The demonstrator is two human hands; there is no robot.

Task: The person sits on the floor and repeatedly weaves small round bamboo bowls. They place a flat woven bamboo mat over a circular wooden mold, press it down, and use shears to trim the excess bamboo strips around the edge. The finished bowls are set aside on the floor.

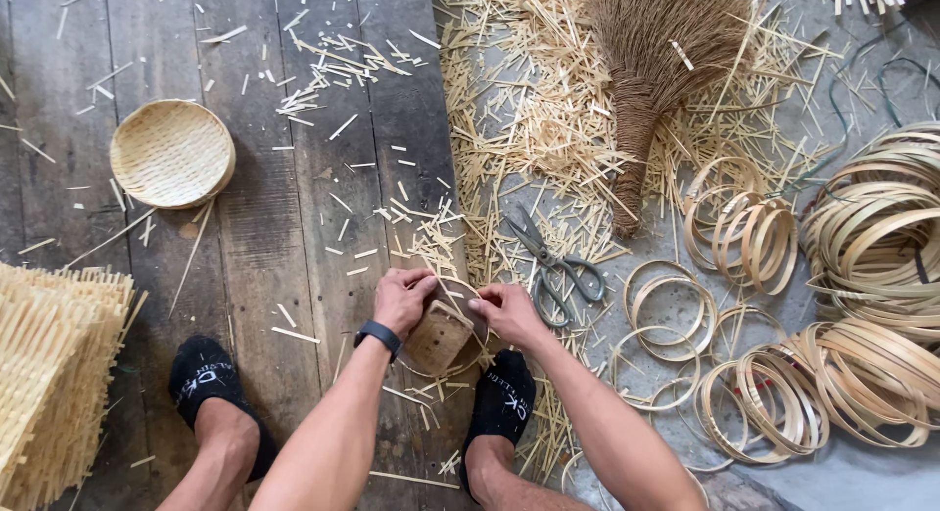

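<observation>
Left hand: my left hand (402,298) is curled over the top left edge of a small woven mat (437,337), fingers closed on it.
Right hand: my right hand (506,312) pinches the mat's upper right side where it meets a thin hoop (474,352), grip clamped on both.
Mat: I see it tilted, held low between my two feet in black socks (501,403), just above the floor (294,227).
Wrist: a black band (378,335) sits on my left wrist.
Scissors: a pair of scissors (556,267) lies just right of my right hand, blades pointing away.
Hoops: loose hoops (754,374) are spread and stacked to the right.
Broom: a brush-like broom (646,70) lies at the top among cut splinters.
Basket: a round finished basket (172,154) rests upper left, well apart.
Mats: a stack of woven mats (49,374) fills the left edge.
</observation>
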